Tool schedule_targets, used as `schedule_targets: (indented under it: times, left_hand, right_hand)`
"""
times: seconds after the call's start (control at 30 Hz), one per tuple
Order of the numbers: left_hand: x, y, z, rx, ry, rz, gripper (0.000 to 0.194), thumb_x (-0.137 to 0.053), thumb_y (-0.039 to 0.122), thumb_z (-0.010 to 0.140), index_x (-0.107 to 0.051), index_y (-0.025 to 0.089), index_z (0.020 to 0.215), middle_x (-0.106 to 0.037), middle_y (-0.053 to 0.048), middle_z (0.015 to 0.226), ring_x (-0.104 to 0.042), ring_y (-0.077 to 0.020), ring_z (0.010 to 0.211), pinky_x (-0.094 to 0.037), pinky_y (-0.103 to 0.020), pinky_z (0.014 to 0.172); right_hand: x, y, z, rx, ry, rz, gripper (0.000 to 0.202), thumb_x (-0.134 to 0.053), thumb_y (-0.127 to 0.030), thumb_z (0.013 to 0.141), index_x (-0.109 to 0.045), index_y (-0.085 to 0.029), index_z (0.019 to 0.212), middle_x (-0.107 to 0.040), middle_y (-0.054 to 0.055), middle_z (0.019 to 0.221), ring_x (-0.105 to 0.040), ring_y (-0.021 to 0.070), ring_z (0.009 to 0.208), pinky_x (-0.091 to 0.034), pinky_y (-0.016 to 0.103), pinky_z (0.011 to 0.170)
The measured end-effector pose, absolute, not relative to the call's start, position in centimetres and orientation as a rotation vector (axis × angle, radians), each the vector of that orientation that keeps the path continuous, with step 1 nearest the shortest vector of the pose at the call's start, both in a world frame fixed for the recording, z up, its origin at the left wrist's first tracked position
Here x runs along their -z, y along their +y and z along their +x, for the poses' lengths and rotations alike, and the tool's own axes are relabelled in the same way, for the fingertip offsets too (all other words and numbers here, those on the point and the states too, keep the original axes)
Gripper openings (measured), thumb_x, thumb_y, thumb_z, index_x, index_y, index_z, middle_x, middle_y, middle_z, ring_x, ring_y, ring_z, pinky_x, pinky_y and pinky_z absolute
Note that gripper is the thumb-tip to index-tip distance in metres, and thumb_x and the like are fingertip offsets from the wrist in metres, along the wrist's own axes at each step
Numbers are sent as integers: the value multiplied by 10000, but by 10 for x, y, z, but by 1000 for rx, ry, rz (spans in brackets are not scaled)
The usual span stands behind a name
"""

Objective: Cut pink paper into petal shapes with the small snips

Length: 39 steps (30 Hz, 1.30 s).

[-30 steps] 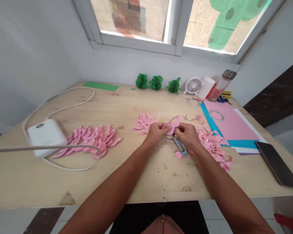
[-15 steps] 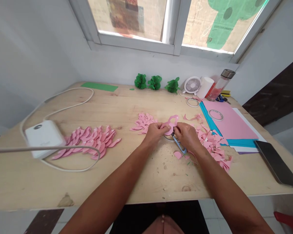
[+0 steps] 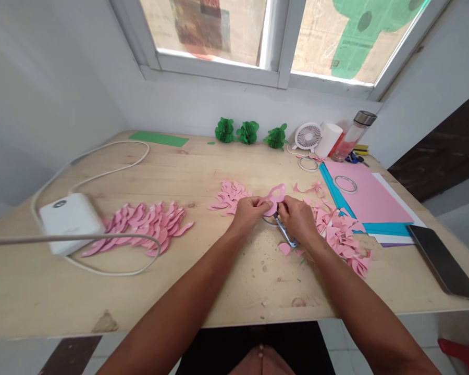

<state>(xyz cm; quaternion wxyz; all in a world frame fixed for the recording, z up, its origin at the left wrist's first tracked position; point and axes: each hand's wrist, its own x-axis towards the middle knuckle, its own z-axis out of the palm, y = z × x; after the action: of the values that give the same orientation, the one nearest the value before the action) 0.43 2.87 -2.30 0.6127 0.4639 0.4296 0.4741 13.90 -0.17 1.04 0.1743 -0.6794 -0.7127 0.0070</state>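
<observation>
A looped pink paper cutout (image 3: pixel 276 194) is pinched in my left hand (image 3: pixel 251 211), thumb on top. Close beside its right edge are the fingertips of my right hand (image 3: pixel 297 214), closed together; what they grip is too small to make out. A light-blue tool (image 3: pixel 285 230) with a dark end slants below my right fingers, and I cannot tell if they touch it. Partly hidden under my hands is a ring-shaped roll (image 3: pixel 269 222). Behind my left hand lies a small pile of curved pink paper pieces (image 3: pixel 230 195); pink scraps (image 3: pixel 344 234) spread right of my right hand.
Left are a larger pile of pink petals (image 3: pixel 148 224), a white power bank (image 3: pixel 71 221) and its looping cable. Green paper balls (image 3: pixel 247 133), a small fan (image 3: pixel 308 137) and a bottle (image 3: pixel 355 135) stand behind. Colored sheets (image 3: pixel 371 192) and a phone (image 3: pixel 443 260) lie right.
The light-blue tool has shifted slightly, its lower end moving down and left. My right hand has moved a touch; my left hand still pinches the pink cutout.
</observation>
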Motion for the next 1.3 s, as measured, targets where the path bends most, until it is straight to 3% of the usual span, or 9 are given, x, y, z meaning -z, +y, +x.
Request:
schedule_targets:
  times: [0.23, 0.47, 0.57, 0.83, 1.1, 1.3]
  left_hand:
    - [26, 31, 5, -1091, 970, 1019, 253, -749, 310, 547, -681, 100, 671, -623, -50, 675, -551, -138, 636, -462, -262, 646]
    - [26, 31, 5, -1090, 960, 969, 251, -741, 323, 555, -680, 106, 666, -632, -46, 651, -570, -142, 609, -472, -278, 646]
    - [26, 30, 5, -1090, 962, 970, 254, -746, 327, 543, -676, 109, 653, -626, -42, 637, -566, -142, 602, -471, -274, 631]
    - [18, 28, 5, -1083, 991, 1050, 228, -741, 312, 534, -660, 111, 604, -596, -23, 585, -518, -116, 558, -412, -225, 551]
    - [19, 29, 4, -1080, 1022, 1128, 206, -720, 318, 547, -652, 126, 580, -576, -11, 583, -499, -117, 570, -385, -215, 546]
    - [18, 29, 4, -1112, 1015, 1149, 204, -711, 318, 567, -634, 129, 558, -547, 8, 559, -481, -102, 549, -377, -218, 558]
  right_hand:
    - [-10, 0, 142, -188, -1928, -1816, 230, -411, -247, 830, -556, -185, 663, -584, 24, 613, -469, 134, 560, -236, 250, 527]
    - [7, 6, 151, -975, -1538, -1468, 246, -410, -353, 811, -561, -177, 726, -543, -7, 599, -485, 120, 529, -343, 212, 474]
    - [9, 8, 153, -1098, -1445, -1417, 223, -461, -365, 772, -565, -170, 742, -555, -9, 615, -494, 114, 521, -363, 208, 461]
    - [-5, 4, 152, -829, -1644, -1572, 149, -524, -286, 686, -509, -172, 590, -500, -38, 531, -448, 92, 497, -311, 193, 453]
    - [-6, 4, 153, -644, -1762, -1660, 253, -495, -310, 723, -456, -181, 509, -435, -46, 460, -379, 84, 444, -228, 207, 430]
    - [-10, -1, 148, -252, -1914, -1760, 240, -463, -287, 791, -536, -190, 583, -533, -11, 522, -409, 109, 479, -208, 241, 483]
